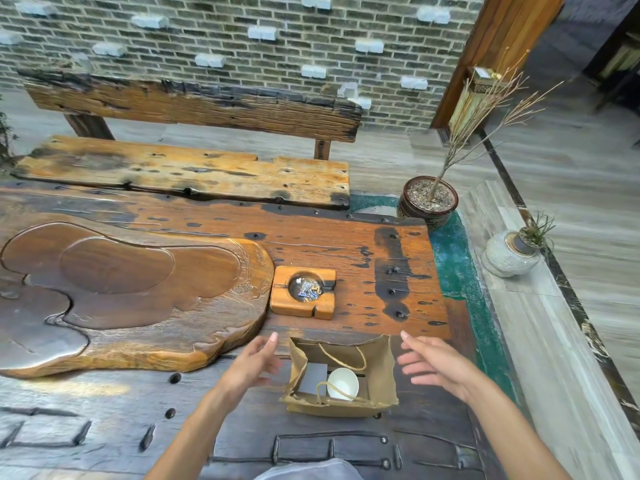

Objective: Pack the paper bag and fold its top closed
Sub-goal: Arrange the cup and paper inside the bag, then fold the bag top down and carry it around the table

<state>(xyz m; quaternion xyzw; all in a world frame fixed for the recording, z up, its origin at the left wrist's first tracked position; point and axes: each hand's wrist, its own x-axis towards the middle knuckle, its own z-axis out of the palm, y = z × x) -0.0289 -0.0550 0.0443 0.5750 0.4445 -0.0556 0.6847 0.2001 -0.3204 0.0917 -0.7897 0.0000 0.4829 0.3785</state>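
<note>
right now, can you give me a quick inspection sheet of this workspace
surface: dark weathered wooden table, carved wooden tea tray on its left part
job's things: brown paper bag upright, top open, twine handles loose; white paper cup and a pale flat card inside
clutter: square wooden ashtray holding foil scraps, behind the bag
grippers: left hand and right hand open, either side of the bag, not touching
cables: nothing seen
surroundings: wooden bench, brick wall, two potted plants on the floor

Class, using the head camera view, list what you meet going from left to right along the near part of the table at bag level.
Left hand → open brown paper bag, holding a grey card then a white paper cup → right hand.
</note>
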